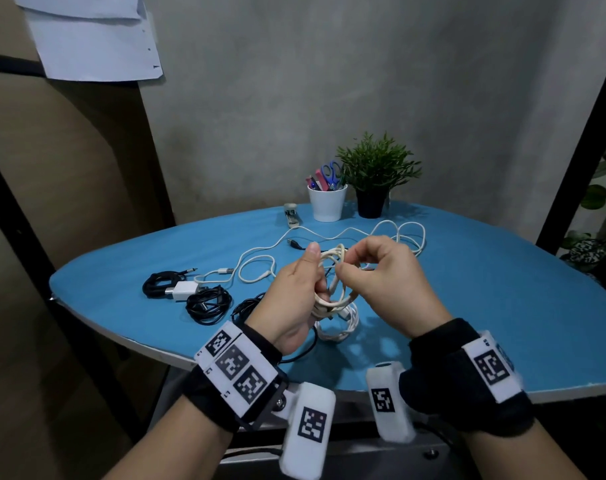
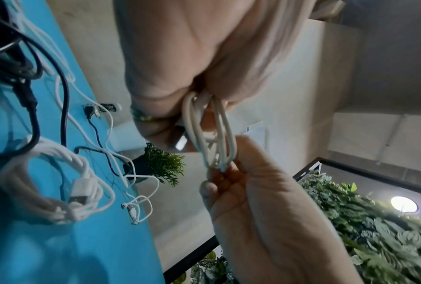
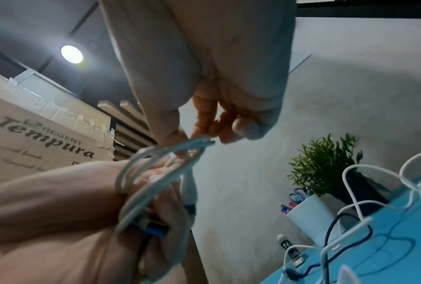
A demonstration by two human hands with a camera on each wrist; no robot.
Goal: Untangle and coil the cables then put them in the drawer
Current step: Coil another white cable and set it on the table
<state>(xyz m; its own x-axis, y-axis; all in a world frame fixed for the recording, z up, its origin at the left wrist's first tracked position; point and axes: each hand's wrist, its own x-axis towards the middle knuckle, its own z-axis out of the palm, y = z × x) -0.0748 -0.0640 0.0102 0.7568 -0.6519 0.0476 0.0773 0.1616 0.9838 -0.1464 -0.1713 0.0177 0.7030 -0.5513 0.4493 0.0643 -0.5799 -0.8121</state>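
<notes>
A cream cable wound into a small coil (image 1: 332,282) hangs above the blue table (image 1: 468,306). My left hand (image 1: 315,275) grips one side of the coil, thumb up. My right hand (image 1: 350,265) pinches the loops on the other side. The left wrist view shows the loops (image 2: 214,134) hanging from my left hand (image 2: 204,96), with my right hand's fingertips (image 2: 226,173) pinching their lower end. In the right wrist view my right hand (image 3: 204,132) pinches the coil (image 3: 155,163). On the table lie a white coiled bundle (image 1: 339,327), black coils (image 1: 208,303) and a loose white cable (image 1: 329,237).
A white charger block (image 1: 184,291) lies among the black coils at the left. A white cup of pens and scissors (image 1: 327,202), a potted plant (image 1: 374,181) and a stapler (image 1: 291,214) stand at the table's far edge. No drawer is in view.
</notes>
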